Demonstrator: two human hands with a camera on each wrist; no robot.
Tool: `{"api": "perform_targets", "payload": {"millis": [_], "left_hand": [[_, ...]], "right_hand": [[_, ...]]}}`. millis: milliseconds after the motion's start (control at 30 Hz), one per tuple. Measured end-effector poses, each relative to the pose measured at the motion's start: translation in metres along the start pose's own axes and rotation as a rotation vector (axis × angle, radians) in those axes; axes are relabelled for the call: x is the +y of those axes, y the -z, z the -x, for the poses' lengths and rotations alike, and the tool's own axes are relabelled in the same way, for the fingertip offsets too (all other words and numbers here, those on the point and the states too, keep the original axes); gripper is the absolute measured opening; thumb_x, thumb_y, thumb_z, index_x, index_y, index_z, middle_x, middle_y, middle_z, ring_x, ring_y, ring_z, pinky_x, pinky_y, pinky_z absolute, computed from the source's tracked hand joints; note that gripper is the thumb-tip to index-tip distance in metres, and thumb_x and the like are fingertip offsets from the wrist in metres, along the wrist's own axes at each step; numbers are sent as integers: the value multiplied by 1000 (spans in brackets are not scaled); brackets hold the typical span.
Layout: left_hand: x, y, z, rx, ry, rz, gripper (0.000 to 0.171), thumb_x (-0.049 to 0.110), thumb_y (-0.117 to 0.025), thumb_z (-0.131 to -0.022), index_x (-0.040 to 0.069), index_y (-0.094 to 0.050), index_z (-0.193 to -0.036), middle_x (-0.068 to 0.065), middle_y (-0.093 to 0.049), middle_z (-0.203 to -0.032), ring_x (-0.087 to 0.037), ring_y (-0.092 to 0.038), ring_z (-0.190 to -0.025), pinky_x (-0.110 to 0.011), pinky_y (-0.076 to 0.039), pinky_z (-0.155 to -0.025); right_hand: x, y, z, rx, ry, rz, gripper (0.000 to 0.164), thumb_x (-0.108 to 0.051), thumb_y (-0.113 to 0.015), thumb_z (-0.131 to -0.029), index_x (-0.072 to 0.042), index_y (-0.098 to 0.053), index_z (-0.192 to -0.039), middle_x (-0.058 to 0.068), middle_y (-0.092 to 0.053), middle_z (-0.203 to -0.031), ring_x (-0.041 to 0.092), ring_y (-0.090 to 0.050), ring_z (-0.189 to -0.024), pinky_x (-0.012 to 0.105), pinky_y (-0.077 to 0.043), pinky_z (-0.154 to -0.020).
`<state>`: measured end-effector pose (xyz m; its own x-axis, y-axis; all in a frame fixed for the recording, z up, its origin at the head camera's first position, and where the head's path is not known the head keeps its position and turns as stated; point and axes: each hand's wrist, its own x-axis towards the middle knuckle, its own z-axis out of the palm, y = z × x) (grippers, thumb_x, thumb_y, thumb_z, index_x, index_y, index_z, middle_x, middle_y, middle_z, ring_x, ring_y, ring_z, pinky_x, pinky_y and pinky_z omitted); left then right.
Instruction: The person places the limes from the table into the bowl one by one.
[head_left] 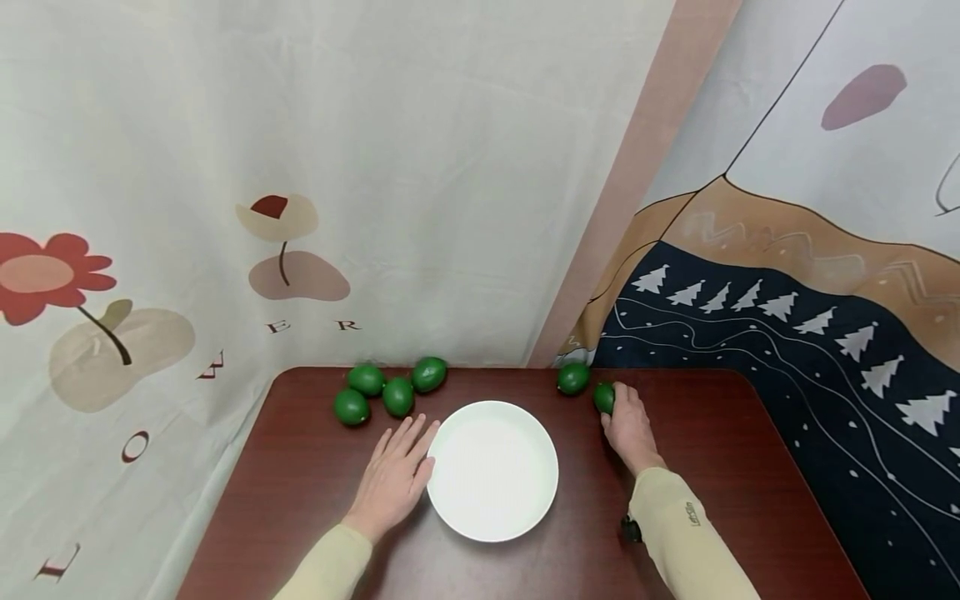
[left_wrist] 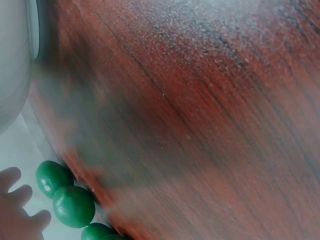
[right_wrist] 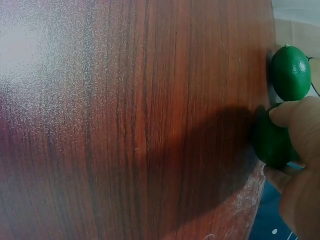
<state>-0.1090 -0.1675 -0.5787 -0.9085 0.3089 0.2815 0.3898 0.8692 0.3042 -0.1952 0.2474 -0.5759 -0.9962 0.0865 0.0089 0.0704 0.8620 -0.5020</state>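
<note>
Pinching a green lime (head_left: 603, 397) at two o'clock from the white plate (head_left: 492, 472), our right hand (head_left: 631, 427) held what we judged a light, firm, slick-skinned handful best gripped round its middle, while our left hand (head_left: 393, 481), fingers spread, was at nine o'clock.
</note>
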Motion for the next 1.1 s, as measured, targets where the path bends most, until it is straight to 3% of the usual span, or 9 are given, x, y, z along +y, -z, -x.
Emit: {"api": "perform_targets", "payload": {"millis": [1100], "left_hand": [[2,0,0,28,-13,-7,52,29,-54,-104,16,-52,-154,-15,-50,-156,-37,-43,-146,-61,-32,-117]], "right_hand": [[4,13,4,21,-3,-55,55,-10,-69,-97,3,-40,-141,31,-47,-137,48,-57,-113,63,-49,-97]]}}
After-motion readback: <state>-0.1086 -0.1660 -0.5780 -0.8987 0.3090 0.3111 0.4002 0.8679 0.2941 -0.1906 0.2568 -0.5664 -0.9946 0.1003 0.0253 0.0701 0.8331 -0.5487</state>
